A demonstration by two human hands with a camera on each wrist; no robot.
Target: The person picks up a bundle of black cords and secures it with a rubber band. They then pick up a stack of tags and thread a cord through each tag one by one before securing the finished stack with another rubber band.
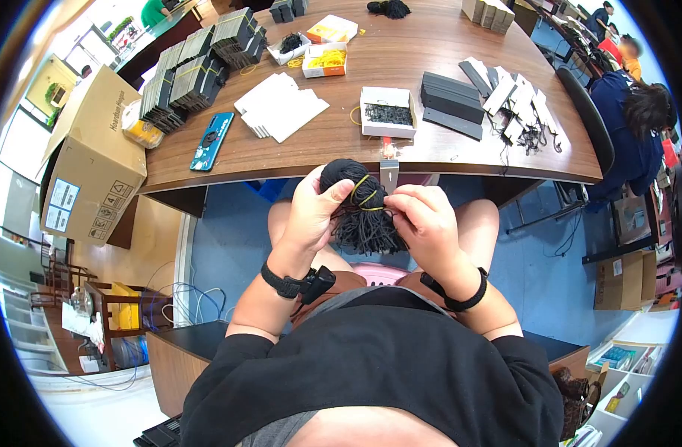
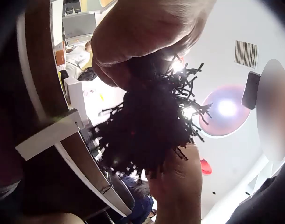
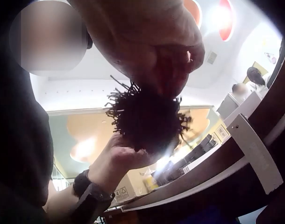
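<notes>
In the head view a thick bundle of black cords is held over the lap, just in front of the table edge. Yellow rubber bands wrap around it, and its loose cut ends fan out downward. My left hand grips the bundle from the left, thumb across its top. At its right side my right hand pinches at the cords with bent fingers and thumb. Both wrist views show the frayed ends from below, dark against the light. A grey tag with a hole sticks out from the table edge beyond the bundle.
On the table are a white box of small black pieces, dark grey card strips, tags with black strings, white cards, a blue phone and a box of yellow bands. A carton stands left.
</notes>
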